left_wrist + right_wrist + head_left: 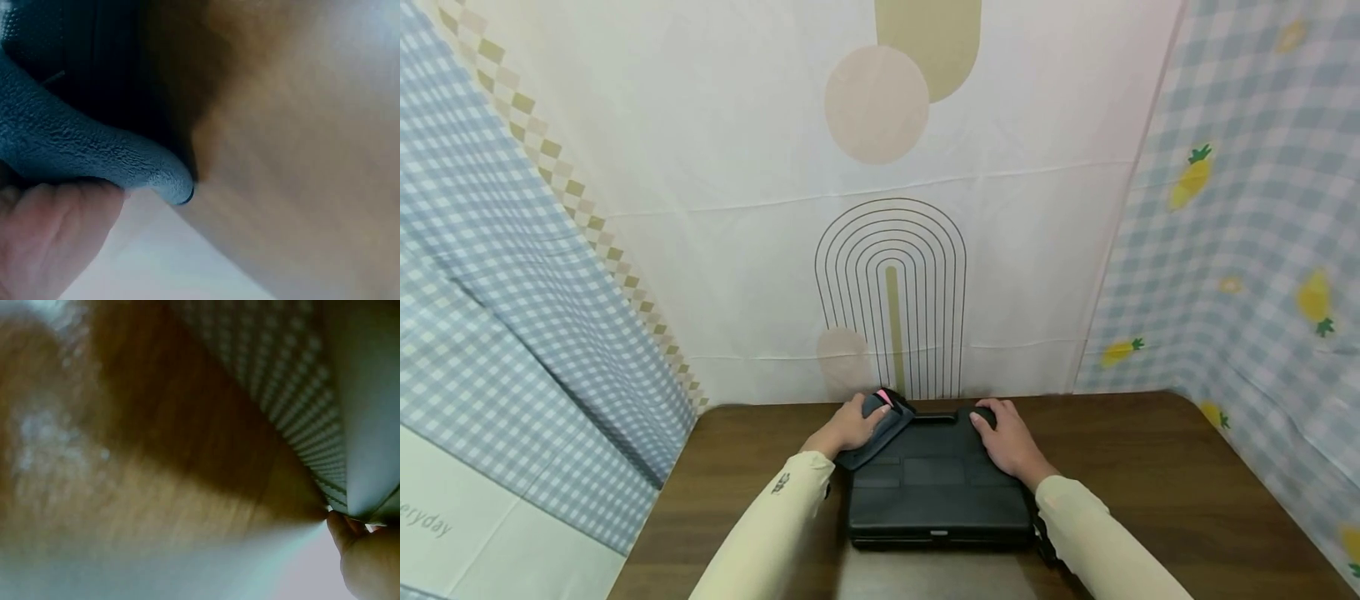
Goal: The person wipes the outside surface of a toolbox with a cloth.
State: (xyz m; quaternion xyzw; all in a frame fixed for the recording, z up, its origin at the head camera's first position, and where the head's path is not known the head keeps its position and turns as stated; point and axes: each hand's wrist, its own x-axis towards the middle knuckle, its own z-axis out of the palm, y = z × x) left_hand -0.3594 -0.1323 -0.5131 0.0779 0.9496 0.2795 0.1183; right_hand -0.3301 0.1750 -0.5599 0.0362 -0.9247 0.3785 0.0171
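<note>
pale yellow sleeves (775, 521) lay nearest the cam, reaching fwd from the bottom edge; small dark print on the l. one. far l.: blue-&-white check curtain (512, 208), w/ a pale panel (482, 533) low down, part of a word on it, "eryday". next, white hanging (737, 275) behind the table, thin arch lines & beige/olive shapes. brown wood-look table (715, 500) ran below it.

l. hand (848, 427) was closed on a grey-blue cloth (871, 452), thumb on top; other fingers mostly hidden. cloth lay over the back l. corner of the case, hanging a bit past its l. side; fuzzy & thickly folded in the l. wrist view. pink bit (883, 397) showed at its far end, near the thumb.

black case (936, 504) sat flat on the table approx. mid-frame, lid down, dark handle (934, 418) along the back, small latch (938, 532) at front. r. hand (1011, 437) gripped its back r. corner, fingers bent over the edge, thumb on the inner side. r. wrist view: dotted side surface, blurred.

far r.: pale blue check curtain (1240, 242) w/ yellow pineapples.
</note>
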